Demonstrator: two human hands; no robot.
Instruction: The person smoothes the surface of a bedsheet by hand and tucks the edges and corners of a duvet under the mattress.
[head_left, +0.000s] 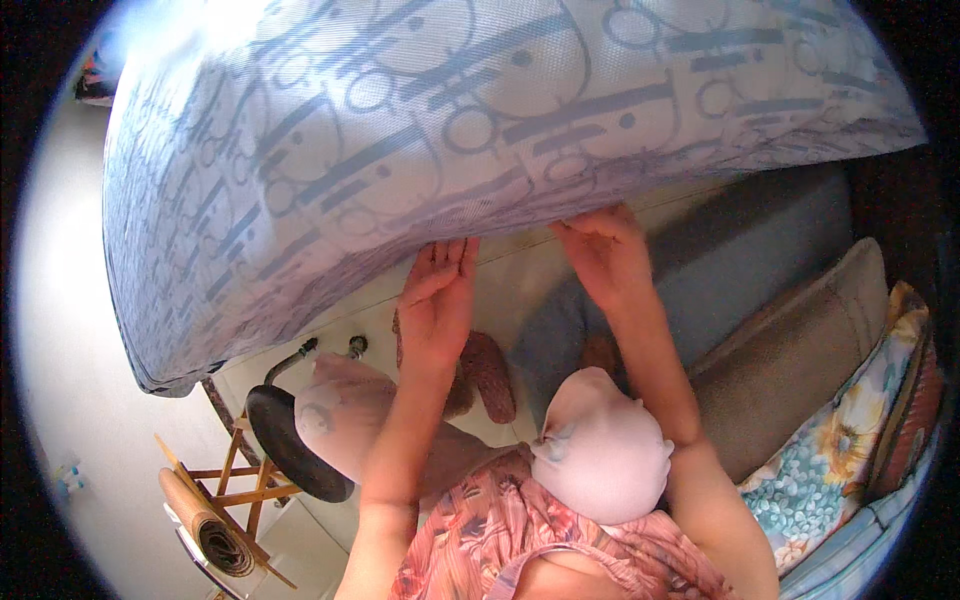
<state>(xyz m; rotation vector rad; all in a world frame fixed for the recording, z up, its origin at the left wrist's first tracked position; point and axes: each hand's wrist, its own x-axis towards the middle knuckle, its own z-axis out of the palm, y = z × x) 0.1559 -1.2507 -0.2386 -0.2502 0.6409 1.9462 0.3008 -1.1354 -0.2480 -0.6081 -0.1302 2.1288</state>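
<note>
A large, bulky item in pale blue-and-white fabric with a cartoon-like print (480, 112) fills the upper view, its piped corner hanging at the left. Both hands are raised to its lower edge. My left hand (437, 300) has its palm showing and its fingertips against the underside. Farther right, my right hand (606, 255) has its fingers curled at the same edge, with the fingertips partly hidden. Below the hands are my bent knees in pale pink fabric (604, 450).
A black round seat (289, 442) stands beside my left knee. Beyond it are a wooden folding stand (251, 480) and a rolled mat (225, 544). Brown fuzzy footwear (489, 375) rests on the tiled floor. To the right are grey upholstery (757, 240), a brown cushion (795, 367) and floral fabric (832, 457).
</note>
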